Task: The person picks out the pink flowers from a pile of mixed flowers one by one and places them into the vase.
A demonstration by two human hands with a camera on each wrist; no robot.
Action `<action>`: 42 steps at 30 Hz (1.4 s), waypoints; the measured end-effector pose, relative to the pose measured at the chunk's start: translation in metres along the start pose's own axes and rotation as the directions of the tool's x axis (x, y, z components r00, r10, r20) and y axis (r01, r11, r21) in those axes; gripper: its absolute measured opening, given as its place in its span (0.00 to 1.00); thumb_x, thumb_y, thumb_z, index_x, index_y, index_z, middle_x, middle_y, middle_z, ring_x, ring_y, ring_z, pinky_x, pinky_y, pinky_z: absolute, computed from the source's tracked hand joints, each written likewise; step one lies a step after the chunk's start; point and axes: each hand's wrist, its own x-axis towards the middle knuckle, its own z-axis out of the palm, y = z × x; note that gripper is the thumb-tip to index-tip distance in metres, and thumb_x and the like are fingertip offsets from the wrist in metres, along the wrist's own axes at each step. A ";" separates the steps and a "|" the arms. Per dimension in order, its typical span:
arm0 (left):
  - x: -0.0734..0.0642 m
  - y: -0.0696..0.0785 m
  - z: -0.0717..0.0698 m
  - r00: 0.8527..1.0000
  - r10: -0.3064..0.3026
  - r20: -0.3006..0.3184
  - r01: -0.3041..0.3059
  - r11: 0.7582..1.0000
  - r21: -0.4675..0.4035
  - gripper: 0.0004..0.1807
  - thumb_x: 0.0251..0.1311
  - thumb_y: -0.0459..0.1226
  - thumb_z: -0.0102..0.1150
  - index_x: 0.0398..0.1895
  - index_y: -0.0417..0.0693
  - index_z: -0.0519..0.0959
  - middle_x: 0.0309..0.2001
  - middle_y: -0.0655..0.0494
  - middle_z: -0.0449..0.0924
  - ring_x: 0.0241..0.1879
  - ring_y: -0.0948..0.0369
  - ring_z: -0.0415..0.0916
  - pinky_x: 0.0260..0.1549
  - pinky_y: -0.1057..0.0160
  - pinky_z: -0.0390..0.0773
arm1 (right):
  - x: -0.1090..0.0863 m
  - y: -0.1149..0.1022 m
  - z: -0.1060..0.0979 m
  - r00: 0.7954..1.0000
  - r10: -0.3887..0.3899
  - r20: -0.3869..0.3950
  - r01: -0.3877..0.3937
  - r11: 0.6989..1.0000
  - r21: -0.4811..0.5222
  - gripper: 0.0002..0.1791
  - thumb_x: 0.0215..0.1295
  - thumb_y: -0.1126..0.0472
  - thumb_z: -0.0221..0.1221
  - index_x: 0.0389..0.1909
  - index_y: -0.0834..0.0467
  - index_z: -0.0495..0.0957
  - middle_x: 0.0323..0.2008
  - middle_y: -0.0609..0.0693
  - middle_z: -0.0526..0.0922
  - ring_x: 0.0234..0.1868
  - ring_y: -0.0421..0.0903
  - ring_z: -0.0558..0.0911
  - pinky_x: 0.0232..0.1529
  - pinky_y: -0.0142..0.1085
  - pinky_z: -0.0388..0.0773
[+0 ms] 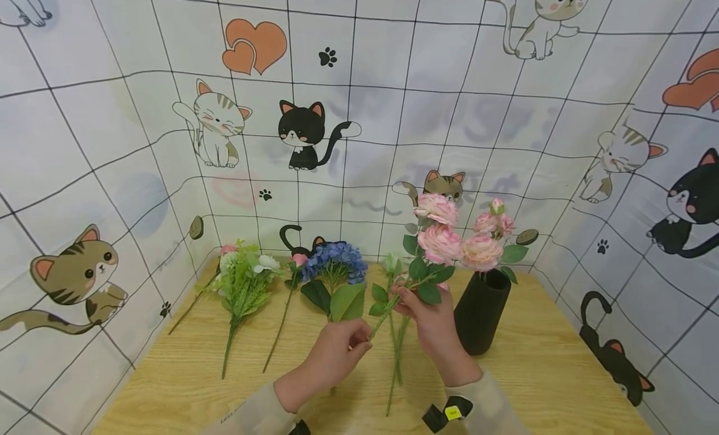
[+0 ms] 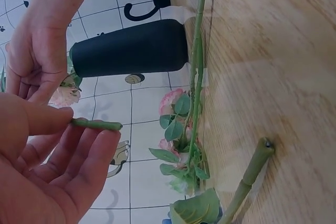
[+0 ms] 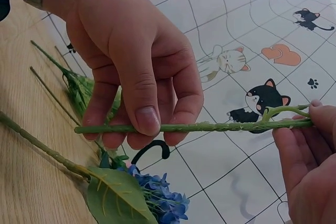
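Note:
My left hand (image 1: 339, 344) pinches the lower part of a green flower stem (image 3: 210, 127) between thumb and fingers, close to its cut end. Higher up, just below the leaves, my right hand (image 1: 429, 316) grips the same stem. The stem slants up to the right and carries large pink-and-white blooms (image 1: 440, 243), which look like artificial roses. Right of the right hand stands a dark tapered vase (image 1: 483, 310) with pink flowers (image 1: 482, 254) above its mouth. In the left wrist view the stem's end (image 2: 97, 124) sticks out past the left fingertips.
A blue hydrangea (image 1: 337, 263) with broad leaves lies left of the hands. Farther left are a green-and-white sprig (image 1: 241, 285) and thin-stemmed pink buds. More green stems (image 1: 396, 360) lie on the wooden table (image 1: 185, 385) beneath the hands. Cat-patterned cloth (image 1: 376, 123) surrounds the table.

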 end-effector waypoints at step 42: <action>0.039 0.017 0.036 0.980 -0.090 0.180 0.086 0.996 0.032 0.27 0.66 0.44 0.74 0.66 0.49 0.78 0.50 0.53 0.85 0.46 0.56 0.86 0.42 0.65 0.84 | 0.014 -0.073 -0.048 0.893 -0.348 -0.285 0.353 0.935 -0.034 0.06 0.65 0.80 0.66 0.40 0.73 0.88 0.32 0.50 0.93 0.34 0.41 0.93 0.32 0.33 0.88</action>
